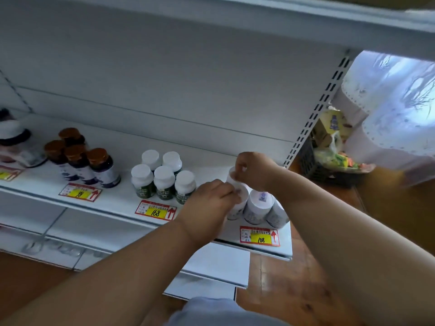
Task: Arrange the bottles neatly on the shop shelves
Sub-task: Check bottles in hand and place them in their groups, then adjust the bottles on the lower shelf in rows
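head | price tags [155, 211] 98, 168, 108 | both hands on white bottles [258, 203]

A white shop shelf [122, 147] carries three clusters of bottles: brown-capped bottles [80, 158] toward the left end, white-capped green bottles [162, 177] in the middle, and white bottles [259, 205] near the right end. Red-and-yellow price tags [155, 211] sit along its front edge.

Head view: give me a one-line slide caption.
Both hands, left and right, grip white bottles at the right end of a shop shelf, beside green-labelled and brown-capped groups.
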### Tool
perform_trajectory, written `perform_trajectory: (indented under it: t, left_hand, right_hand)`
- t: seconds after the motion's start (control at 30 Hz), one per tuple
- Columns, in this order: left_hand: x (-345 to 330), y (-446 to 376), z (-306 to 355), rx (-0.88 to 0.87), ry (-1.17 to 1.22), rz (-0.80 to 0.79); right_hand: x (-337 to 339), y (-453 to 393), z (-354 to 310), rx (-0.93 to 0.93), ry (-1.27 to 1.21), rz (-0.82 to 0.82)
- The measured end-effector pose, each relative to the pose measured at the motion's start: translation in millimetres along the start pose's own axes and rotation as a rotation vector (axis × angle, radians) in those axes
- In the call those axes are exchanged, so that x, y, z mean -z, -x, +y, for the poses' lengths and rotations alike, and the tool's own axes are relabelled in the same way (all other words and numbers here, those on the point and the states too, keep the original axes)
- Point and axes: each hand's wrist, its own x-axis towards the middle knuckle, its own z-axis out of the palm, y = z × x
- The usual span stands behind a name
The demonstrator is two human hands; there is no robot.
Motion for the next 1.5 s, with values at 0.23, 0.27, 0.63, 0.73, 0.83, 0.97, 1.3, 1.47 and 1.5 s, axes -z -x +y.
perform_trajectory:
  t: [0.23,0.27,0.63,0.73,0.83,0.97,1.3,1.47,1.5]
  left_hand:
    - [8,0,13,0.077,0.027,-0.021]
    - [12,1,16,0.094,0.031,-0.007]
    - [78,78,-21,0.367,0.070,0.274]
    - [110,129,-58,0.542,0.068,0.318]
    - [154,195,-99,0.685,0.042,0.324]
    - [222,274,-151,0.807,-0.023,0.346]
    - [307,363,-260,0.945,-0.043,0.453]
    - [317,370,-343,0.968,-0.056,0.447]
    - [322,370,-362,0.969,-0.076,0.448]
  right_hand:
    - [0,1,-2,0.044,-0.026,0.048]
    - [2,4,-5,0.056,-0.049,0.091]
    - [-11,41,-120,0.385,-0.146,0.325]
    - [-29,40,-185,0.476,-0.082,0.344]
    - [-55,39,-270,0.584,-0.171,0.327]
    - [-94,39,-386,0.711,-0.274,0.276]
    - [-146,-8,-554,0.721,-0.348,0.183]
    - [-168,-73,-611,0.771,-0.322,0.160]
    - [-170,-89,-624,0.783,-0.328,0.156]
